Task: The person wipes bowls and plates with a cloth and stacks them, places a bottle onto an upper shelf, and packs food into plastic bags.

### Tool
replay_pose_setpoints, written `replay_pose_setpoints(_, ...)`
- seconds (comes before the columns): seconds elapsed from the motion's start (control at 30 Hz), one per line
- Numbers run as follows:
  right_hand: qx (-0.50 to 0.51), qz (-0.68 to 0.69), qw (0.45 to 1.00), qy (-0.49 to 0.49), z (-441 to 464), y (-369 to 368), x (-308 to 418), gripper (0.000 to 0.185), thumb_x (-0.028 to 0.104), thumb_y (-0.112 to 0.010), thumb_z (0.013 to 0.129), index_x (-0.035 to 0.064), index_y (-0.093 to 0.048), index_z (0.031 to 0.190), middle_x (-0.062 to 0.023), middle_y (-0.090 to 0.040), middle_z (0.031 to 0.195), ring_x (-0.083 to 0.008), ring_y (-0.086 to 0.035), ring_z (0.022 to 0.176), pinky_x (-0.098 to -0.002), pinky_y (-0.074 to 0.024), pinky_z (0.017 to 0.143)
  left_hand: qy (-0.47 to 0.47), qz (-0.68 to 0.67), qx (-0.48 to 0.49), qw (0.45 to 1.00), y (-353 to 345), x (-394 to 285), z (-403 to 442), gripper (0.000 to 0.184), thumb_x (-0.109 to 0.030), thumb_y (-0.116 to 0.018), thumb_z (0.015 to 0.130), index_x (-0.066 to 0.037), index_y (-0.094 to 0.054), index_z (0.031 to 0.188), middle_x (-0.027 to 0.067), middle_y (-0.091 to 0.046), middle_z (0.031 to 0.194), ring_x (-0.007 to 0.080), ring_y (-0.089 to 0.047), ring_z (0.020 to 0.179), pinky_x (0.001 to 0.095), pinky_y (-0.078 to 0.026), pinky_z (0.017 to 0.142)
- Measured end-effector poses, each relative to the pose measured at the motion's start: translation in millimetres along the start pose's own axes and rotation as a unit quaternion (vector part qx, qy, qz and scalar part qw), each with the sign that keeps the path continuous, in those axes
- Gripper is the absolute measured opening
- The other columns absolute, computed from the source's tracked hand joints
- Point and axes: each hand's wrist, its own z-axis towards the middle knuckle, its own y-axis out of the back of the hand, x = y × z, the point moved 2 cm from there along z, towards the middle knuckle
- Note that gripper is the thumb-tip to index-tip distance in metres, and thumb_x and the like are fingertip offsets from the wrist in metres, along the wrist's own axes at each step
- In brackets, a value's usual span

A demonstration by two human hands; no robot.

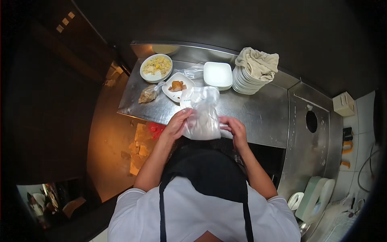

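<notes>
A thin, clear plastic bag [204,117] is spread between my hands at the front edge of the steel counter. My left hand [179,123] pinches its left side between thumb and fingers. At the opposite side, my right hand [234,128] has its fingers curled on the bag's edge. Just beyond the bag, partly covered by it, is a square white dish [169,96] with browned food pieces [177,86]. To the left of that dish lies a knotted plastic bag of brownish food [148,94].
A round bowl of yellowish food [157,66] stands at the back left. Square white dishes [217,74] are stacked near a tall plate stack [246,82] topped by a beige cloth [260,62]. A crumpled clear bag [191,71] lies between. Red plastic [155,130] shows below the counter.
</notes>
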Motion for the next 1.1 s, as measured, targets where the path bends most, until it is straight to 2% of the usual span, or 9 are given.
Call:
replay_pose_setpoints(0.17, 0.084, 0.323, 0.924, -0.185, 53, -22, -44, 0.041, 0.022, -0.063, 0.097, -0.0009, -0.058, 0.131, -0.0107, -0.066, 0.126, -0.0223, -0.064, 0.114, -0.0378, -0.0502, 0.102, -0.021, 0.139, 0.0, 0.99, -22, -2, -22, 0.019, -0.023, -0.068, 0.097, -0.005, -0.07, 0.103, 0.0014, -0.069, 0.092, 0.0078, -0.063, 0.081, 0.0222, -0.05, 0.068)
replay_pose_setpoints(0.37, -0.01, 0.012, 0.993, -0.119, 44, 19, -49, 0.02, 0.02, -0.072, 0.093, 0.0022, -0.073, 0.102, -0.0022, -0.069, 0.083, -0.0066, -0.061, 0.074, -0.0208, -0.0497, 0.074, -0.175, 0.217, -0.194, 0.941, 27, -9, -54, 0.015, -0.019, -0.072, 0.094, -0.004, -0.068, 0.093, -0.0012, -0.06, 0.075, 0.0071, -0.053, 0.061, 0.0227, -0.043, 0.055)
replay_pose_setpoints(0.4, -0.092, -0.17, 0.977, -0.086, 40, 54, -58, 0.026, 0.027, -0.069, 0.095, 0.0026, -0.073, 0.101, -0.0078, -0.07, 0.082, -0.015, -0.065, 0.077, -0.0282, -0.0524, 0.075, -0.194, 0.202, -0.204, 0.938, 35, -13, -62, 0.015, -0.019, -0.071, 0.095, -0.004, -0.068, 0.093, -0.0007, -0.063, 0.076, 0.0073, -0.055, 0.06, 0.023, -0.046, 0.058)
replay_pose_setpoints(0.47, -0.215, -0.572, 0.789, 0.055, 11, 140, -64, 0.039, 0.035, -0.06, 0.098, 0.0032, -0.068, 0.118, -0.0236, -0.069, 0.112, -0.0427, -0.064, 0.102, -0.0497, -0.0505, 0.089, -0.189, 0.166, -0.247, 0.936, 66, -16, -74, 0.012, -0.016, -0.071, 0.095, -0.005, -0.069, 0.096, 0.0011, -0.067, 0.082, 0.0078, -0.059, 0.063, 0.0231, -0.05, 0.059)
replay_pose_setpoints(0.53, -0.316, -0.57, 0.749, -0.118, -8, 217, -53, 0.062, 0.051, -0.045, 0.103, 0.001, -0.058, 0.137, -0.0241, -0.063, 0.131, -0.0419, -0.056, 0.127, -0.0453, -0.0429, 0.108, -0.187, 0.105, -0.262, 0.941, 86, -16, -84, 0.011, -0.015, -0.071, 0.095, -0.005, -0.069, 0.1, 0.0022, -0.069, 0.086, 0.0082, -0.061, 0.066, 0.0231, -0.052, 0.062)
replay_pose_setpoints(0.6, -0.422, -0.526, 0.736, -0.055, -5, 257, -20, 0.066, 0.054, -0.043, 0.103, -0.0006, -0.056, 0.139, -0.0243, -0.06, 0.135, -0.0413, -0.055, 0.128, -0.0438, -0.0423, 0.108, -0.202, 0.071, -0.267, 0.94, 99, -12, -94, 0.015, -0.012, -0.069, 0.096, -0.005, -0.069, 0.108, 0.0024, -0.071, 0.093, 0.0087, -0.065, 0.074, 0.0233, -0.054, 0.067)
replay_pose_setpoints(0.73, -0.354, -0.429, 0.829, 0.069, 62, 216, 74, 0.063, 0.051, -0.045, 0.103, -0.0029, -0.061, 0.132, -0.0255, -0.059, 0.136, -0.0402, -0.055, 0.128, -0.043, -0.0407, 0.11, -0.185, 0.053, -0.227, 0.955, 116, -6, -93, 0.021, -0.009, -0.068, 0.095, -0.003, -0.067, 0.115, 0.0024, -0.07, 0.099, 0.0098, -0.065, 0.084, 0.0239, -0.054, 0.076)
replay_pose_setpoints(1.0, -0.342, -0.741, 0.577, -0.04, -19, 250, -12, 0.055, 0.045, -0.048, 0.102, -0.0032, -0.066, 0.123, -0.0301, -0.05, 0.143, -0.0474, -0.041, 0.137, -0.0543, -0.0343, 0.113, -0.231, 0.006, -0.231, 0.945, 124, -9, -97, 0.024, -0.004, -0.066, 0.095, -0.004, -0.066, 0.119, 0.0045, -0.068, 0.106, 0.0113, -0.065, 0.097, 0.0247, -0.054, 0.089)
replay_pose_setpoints(1.1, -0.317, -0.766, 0.557, -0.054, -74, 232, -67, 0.054, 0.043, -0.05, 0.102, -0.0035, -0.064, 0.126, -0.0282, -0.045, 0.149, -0.0467, -0.034, 0.142, -0.0594, -0.0302, 0.114, -0.209, -0.012, -0.265, 0.941, 129, 4, -101, 0.022, -0.005, -0.066, 0.094, -0.003, -0.067, 0.116, 0.004, -0.068, 0.105, 0.0134, -0.064, 0.097, 0.0263, -0.052, 0.09)
